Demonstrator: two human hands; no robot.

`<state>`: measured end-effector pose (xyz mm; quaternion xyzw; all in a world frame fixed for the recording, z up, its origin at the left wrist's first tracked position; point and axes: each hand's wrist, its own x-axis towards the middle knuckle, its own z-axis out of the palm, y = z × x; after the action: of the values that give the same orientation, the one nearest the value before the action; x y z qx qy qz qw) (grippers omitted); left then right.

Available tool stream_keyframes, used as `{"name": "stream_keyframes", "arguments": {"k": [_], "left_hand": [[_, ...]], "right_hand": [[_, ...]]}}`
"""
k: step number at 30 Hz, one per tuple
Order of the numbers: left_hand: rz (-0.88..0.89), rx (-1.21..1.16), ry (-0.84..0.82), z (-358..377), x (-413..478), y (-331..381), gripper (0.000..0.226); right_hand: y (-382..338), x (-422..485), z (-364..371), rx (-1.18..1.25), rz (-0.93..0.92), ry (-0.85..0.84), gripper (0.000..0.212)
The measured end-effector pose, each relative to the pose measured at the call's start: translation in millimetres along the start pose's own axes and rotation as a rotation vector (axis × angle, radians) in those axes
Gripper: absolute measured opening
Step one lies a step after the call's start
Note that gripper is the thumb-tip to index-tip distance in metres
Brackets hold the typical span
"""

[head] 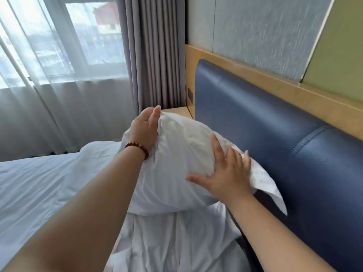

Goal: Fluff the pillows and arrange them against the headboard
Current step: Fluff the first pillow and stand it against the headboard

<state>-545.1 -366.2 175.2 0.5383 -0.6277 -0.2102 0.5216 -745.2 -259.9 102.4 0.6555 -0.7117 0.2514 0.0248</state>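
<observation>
Reaching in from the bed's near edge with two bare forearms, over rumpled white sheet [176, 242] at the head of the bed. Pressing the right hand [227, 173] flat on the near face of a plump white pillow [176, 154], fingers straight and spread. Gripping the pillow's far end with the left hand [144, 128], thumb over the top corner, fingers hidden behind the cloth, brown bead bracelet [137, 147] at the wrist. Keeping the pillow by the left end of the headboard [275, 144], with the case's loose flap touching the padding; resting on the sheet or raised just off it, impossible to tell. Leaving smoother bedding [29, 183] open toward the bed's left edge. Backed by glossy blue leather-like padding, stitched into panels and framed in pale wood [255, 75]. Beyond the bed's far corner: a small wooden ledge [176, 110], pleated grey curtain [153, 55], sheer white curtain [59, 99], bright window [88, 36].
</observation>
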Motion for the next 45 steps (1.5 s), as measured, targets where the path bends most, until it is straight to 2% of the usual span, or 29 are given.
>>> {"name": "stream_keyframes", "arguments": {"k": [5,8,11,15,18,21,25,28,30,33,36,39,45], "left_hand": [[0.054,0.002,0.092,-15.4,-0.6,-9.2,0.032],[0.067,0.052,0.16,-29.8,1.4,-36.5,0.043],[0.04,0.069,0.186,-38.0,-4.3,-84.5,0.059],[-0.162,0.061,0.107,-29.8,-13.2,-151.7,0.092],[-0.236,0.112,0.045,-17.3,2.0,-199.7,0.107],[-0.402,0.117,-0.001,-1.3,27.3,-253.1,0.106],[-0.707,0.059,-0.012,23.9,38.6,-332.6,0.1],[-0.778,0.163,0.182,47.8,33.6,-372.2,0.101],[-0.948,0.22,0.368,62.3,26.6,-382.0,0.11],[-1.34,0.011,0.557,79.2,16.1,-384.9,0.129],[-1.536,-0.193,0.673,88.7,17.5,-388.6,0.134],[-1.618,-0.328,0.739,92.2,28.0,-388.0,0.136],[-1.599,-0.449,0.839,93.4,31.6,-389.0,0.14]], "right_hand": [[-45.3,45.0,23.5,0.13,-0.065,0.078,0.128],[-67.5,74.1,38.9,0.124,-0.096,0.088,0.123],[-85.0,112.9,52.4,0.152,-0.079,0.016,0.117],[-98.6,166.0,83.4,0.174,-0.06,-0.064,0.118],[-96.8,201.0,115.5,0.161,-0.043,-0.146,0.12],[-90.7,233.7,152.1,0.192,0.002,-0.201,0.123],[-78.5,270.2,203.4,0.199,0.1,-0.267,0.118],[-72.4,287.8,244.0,0.217,0.15,-0.329,0.114],[-71.7,296.8,267.9,0.219,0.184,-0.346,0.11],[-75.9,306.6,292.6,0.222,0.2,-0.348,0.107],[-83.0,310.9,310.0,0.212,0.187,-0.351,0.105],[-87.4,311.3,323.6,0.202,0.191,-0.346,0.107],[-90.8,305.6,333.5,0.196,0.201,-0.32,0.108]]}}
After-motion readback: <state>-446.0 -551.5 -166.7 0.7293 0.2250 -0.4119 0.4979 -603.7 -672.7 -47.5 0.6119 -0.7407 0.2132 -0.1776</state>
